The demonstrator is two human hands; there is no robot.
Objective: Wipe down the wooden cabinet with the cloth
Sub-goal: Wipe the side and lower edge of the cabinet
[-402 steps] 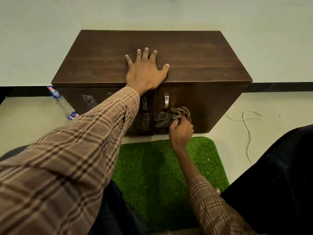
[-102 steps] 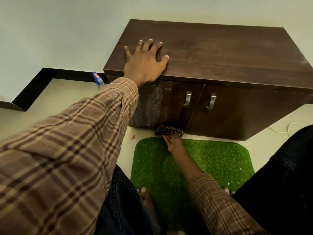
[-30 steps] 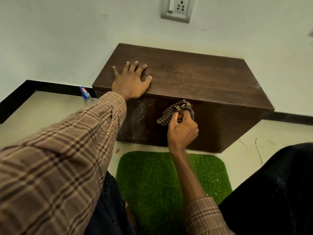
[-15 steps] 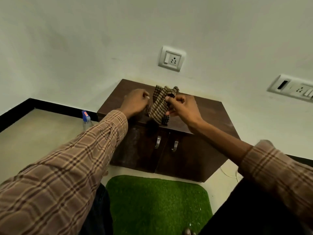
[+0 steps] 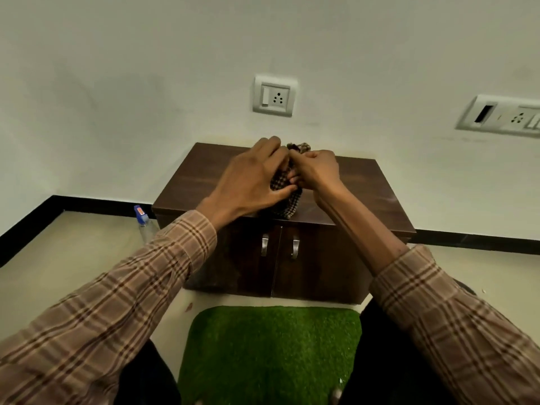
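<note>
A low dark wooden cabinet (image 5: 365, 197) with two doors and metal handles (image 5: 264, 244) stands against the white wall. Above its top I hold a brown checked cloth (image 5: 287, 204) bunched between both hands. My left hand (image 5: 251, 179) wraps over the cloth from the left, and my right hand (image 5: 317, 169) pinches it from the right. Most of the cloth is hidden by my fingers; its lower end hangs down to the cabinet's front edge.
A green grass-like mat (image 5: 268, 352) lies on the floor before the cabinet. A clear spray bottle with a blue cap (image 5: 142, 220) stands at the cabinet's left side. Two wall sockets (image 5: 274, 96) (image 5: 502, 115) sit above. My dark trouser legs flank the mat.
Both hands have closed tighter on the cloth over the cabinet top, bunching it up. A second ago the right hand alone pressed it to the door, the left lying flat on top.
</note>
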